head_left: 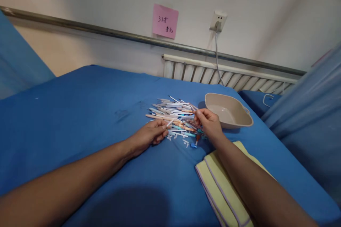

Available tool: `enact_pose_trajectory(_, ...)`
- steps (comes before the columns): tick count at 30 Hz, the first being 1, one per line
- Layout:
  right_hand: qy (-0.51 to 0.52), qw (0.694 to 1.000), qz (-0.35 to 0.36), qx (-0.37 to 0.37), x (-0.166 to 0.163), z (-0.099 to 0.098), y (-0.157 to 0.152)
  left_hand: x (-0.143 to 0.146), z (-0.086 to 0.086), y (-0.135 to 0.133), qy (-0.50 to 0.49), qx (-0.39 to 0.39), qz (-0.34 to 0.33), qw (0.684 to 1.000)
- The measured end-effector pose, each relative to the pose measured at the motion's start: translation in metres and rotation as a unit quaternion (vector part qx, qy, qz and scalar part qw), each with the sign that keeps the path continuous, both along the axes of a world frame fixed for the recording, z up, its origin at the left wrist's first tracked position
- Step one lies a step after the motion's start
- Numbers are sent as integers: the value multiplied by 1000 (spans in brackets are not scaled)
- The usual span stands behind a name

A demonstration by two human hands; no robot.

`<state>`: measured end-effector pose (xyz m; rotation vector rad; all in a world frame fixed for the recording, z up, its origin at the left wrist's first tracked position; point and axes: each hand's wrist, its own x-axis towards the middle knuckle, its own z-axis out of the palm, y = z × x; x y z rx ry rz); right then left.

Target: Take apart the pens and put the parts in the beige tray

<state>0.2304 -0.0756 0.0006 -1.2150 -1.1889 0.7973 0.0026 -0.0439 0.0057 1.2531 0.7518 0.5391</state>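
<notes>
A loose heap of pens and pen parts [173, 108], white, orange, teal and grey, lies on the blue-covered table [87, 106]. At the heap's near left edge, my left hand [151, 133] pinches a slim white pen part [169, 123] between thumb and fingers. My right hand [209, 122] is closed in a pinch over the heap's right side. An orange pen barrel [188, 111] meets its fingertips, but I cannot tell whether it is gripped. Small white pieces [185, 143] and a blue piece [194, 145] are scattered in front of the heap.
A beige plastic basin [226, 110] stands right of the heap, just beyond my right hand. Under my right forearm is a folded yellow towel [223, 184]. A radiator [197, 71], a metal rail [119, 35] and a plugged-in socket [218, 21] line the wall behind. Blue curtains [314, 120] hang at both sides.
</notes>
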Motion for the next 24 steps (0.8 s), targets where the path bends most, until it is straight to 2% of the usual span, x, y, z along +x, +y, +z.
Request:
enact_pose_trajectory(4, -72, 997, -16, -3, 9, -8, 6, -2, 2, 3, -15, -8, 44, 999)
enact_pose_trajectory(8, -174, 985, -9, 2, 9, -10, 5, -1, 3, 3, -28, -12, 58, 998)
enact_pose_trajectory(12, -259, 965, -38, -2, 15, -7, 3, -2, 3, 4, -37, -16, 60, 997)
enact_pose_trajectory(14, -348, 936, -58, -23, 18, -3, 1, -2, 3, 4, -36, -20, 60, 997)
enact_pose_trajectory(17, -510, 855, -77, -61, 18, 6, -6, -2, 3, 4, -30, -21, 62, 997)
enact_pose_trajectory(20, -608, 786, -61, -94, 15, 11, -13, -1, 2, 3, -35, -21, 63, 997)
enact_pose_trajectory(22, -638, 762, -37, -106, 13, 12, -15, -1, 1, 3, -36, -20, 62, 997)
enact_pose_trajectory(24, -650, 752, -19, -109, 13, 11, -15, -1, 0, 4, -30, -18, 60, 998)
